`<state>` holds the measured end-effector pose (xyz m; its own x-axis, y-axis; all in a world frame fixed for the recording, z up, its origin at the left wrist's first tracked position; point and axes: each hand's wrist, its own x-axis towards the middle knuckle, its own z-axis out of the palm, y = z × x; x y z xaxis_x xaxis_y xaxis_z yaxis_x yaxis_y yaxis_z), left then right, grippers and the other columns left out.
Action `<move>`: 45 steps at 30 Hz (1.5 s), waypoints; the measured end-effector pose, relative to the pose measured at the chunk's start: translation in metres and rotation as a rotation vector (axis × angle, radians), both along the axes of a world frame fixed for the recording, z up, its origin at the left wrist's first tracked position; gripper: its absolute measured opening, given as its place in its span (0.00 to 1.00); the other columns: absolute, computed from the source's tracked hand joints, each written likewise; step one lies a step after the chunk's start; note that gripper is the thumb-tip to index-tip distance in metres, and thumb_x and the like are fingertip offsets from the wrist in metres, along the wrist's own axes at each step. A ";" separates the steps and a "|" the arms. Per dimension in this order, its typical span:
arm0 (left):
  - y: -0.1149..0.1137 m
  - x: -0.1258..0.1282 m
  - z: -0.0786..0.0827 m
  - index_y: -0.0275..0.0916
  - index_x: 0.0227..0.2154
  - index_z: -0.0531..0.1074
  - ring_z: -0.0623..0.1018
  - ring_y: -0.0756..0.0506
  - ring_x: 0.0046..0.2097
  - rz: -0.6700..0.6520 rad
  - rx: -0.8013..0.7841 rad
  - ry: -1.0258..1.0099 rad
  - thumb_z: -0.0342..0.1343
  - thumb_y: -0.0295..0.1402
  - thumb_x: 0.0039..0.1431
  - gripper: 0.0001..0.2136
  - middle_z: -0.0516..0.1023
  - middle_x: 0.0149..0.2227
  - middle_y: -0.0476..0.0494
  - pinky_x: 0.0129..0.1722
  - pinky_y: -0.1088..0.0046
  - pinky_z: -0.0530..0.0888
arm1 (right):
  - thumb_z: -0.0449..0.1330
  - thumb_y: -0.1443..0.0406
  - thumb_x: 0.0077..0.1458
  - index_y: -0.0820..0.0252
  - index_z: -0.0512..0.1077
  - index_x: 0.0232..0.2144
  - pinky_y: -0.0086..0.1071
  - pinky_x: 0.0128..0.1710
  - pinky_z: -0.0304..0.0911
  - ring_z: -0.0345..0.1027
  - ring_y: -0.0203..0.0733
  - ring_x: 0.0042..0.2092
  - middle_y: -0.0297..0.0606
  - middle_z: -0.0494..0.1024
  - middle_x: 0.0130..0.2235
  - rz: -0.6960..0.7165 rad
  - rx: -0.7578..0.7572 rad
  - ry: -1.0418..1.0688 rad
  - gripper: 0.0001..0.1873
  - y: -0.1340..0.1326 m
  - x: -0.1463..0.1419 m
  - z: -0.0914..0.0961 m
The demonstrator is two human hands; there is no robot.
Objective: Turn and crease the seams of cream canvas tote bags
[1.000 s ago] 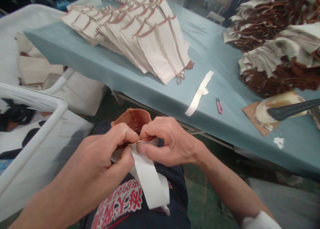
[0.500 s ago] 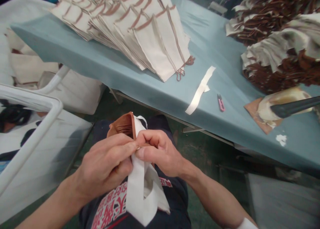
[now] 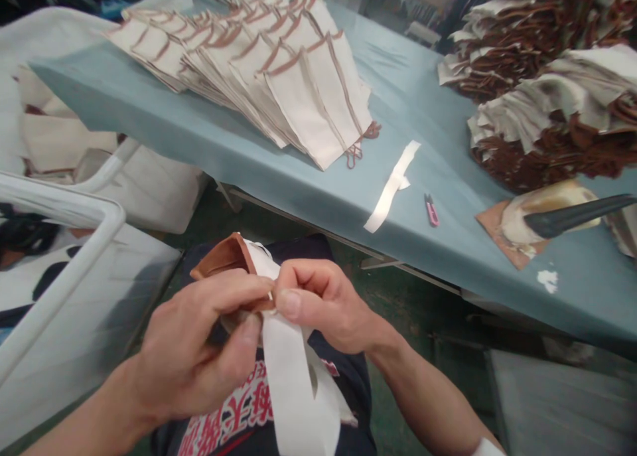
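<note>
Over my lap I hold a small canvas bag, white outside, with a brown lining (image 3: 222, 258) showing at its open mouth. My left hand (image 3: 199, 340) is closed on the bag's brown edge, thumb below and fingers above. Close beside it, my right hand (image 3: 323, 303) pinches the same edge where a wide white strap (image 3: 293, 383) joins. The strap hangs in a loop below both hands, over a dark apron with red lettering (image 3: 233, 403). My fingers hide the exact spot they grip.
On the blue-covered table (image 3: 164, 131) lie stacked white bags (image 3: 318, 104), a white strip (image 3: 393, 187), pink thread snips (image 3: 430, 210) and a glue container (image 3: 547, 210) with a black-handled brush (image 3: 582, 216). Brown-and-white piles (image 3: 552, 117) stand right. White bins (image 3: 149, 270) are at left.
The bag's mouth has tilted left and opened wider. My left hand's thumb has dropped away from its fingers, and the strap loop hangs lower. The view has shifted slightly.
</note>
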<state>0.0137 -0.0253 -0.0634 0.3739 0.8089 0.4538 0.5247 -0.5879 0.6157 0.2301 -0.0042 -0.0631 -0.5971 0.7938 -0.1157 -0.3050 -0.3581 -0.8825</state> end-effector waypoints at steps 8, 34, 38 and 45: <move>0.022 -0.004 0.036 0.45 0.38 0.74 0.80 0.50 0.32 -0.364 -0.309 0.073 0.46 0.29 0.81 0.15 0.81 0.32 0.56 0.34 0.78 0.74 | 0.68 0.60 0.66 0.58 0.70 0.29 0.27 0.23 0.48 0.51 0.29 0.24 0.23 0.64 0.24 -0.023 0.548 -0.263 0.16 0.007 0.020 0.010; 0.006 0.015 0.002 0.44 0.35 0.67 0.72 0.51 0.26 -0.349 -0.130 -0.039 0.48 0.30 0.83 0.14 0.72 0.28 0.57 0.30 0.72 0.67 | 0.61 0.60 0.76 0.57 0.74 0.35 0.29 0.38 0.66 0.73 0.35 0.33 0.33 0.80 0.32 -0.004 0.830 -0.297 0.14 0.004 0.038 -0.005; 0.005 0.010 -0.004 0.44 0.33 0.68 0.74 0.49 0.25 -0.340 -0.132 -0.027 0.48 0.25 0.79 0.15 0.74 0.26 0.55 0.29 0.70 0.68 | 0.54 0.59 0.80 0.58 0.73 0.34 0.28 0.33 0.62 0.68 0.34 0.30 0.31 0.76 0.30 0.097 0.757 -0.391 0.20 0.005 0.041 -0.004; 0.010 0.011 -0.004 0.44 0.32 0.66 0.72 0.51 0.22 -0.350 -0.146 -0.036 0.48 0.20 0.74 0.15 0.71 0.23 0.57 0.25 0.74 0.67 | 0.52 0.67 0.80 0.62 0.76 0.50 0.34 0.41 0.71 0.79 0.43 0.40 0.45 0.86 0.40 0.091 1.135 -0.672 0.12 -0.013 0.055 -0.005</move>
<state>0.0246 -0.0152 -0.0676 0.6253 0.6919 0.3609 0.2839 -0.6325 0.7207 0.2847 -0.0169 -0.0679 -0.7410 0.6058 0.2896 0.2926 0.6796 -0.6727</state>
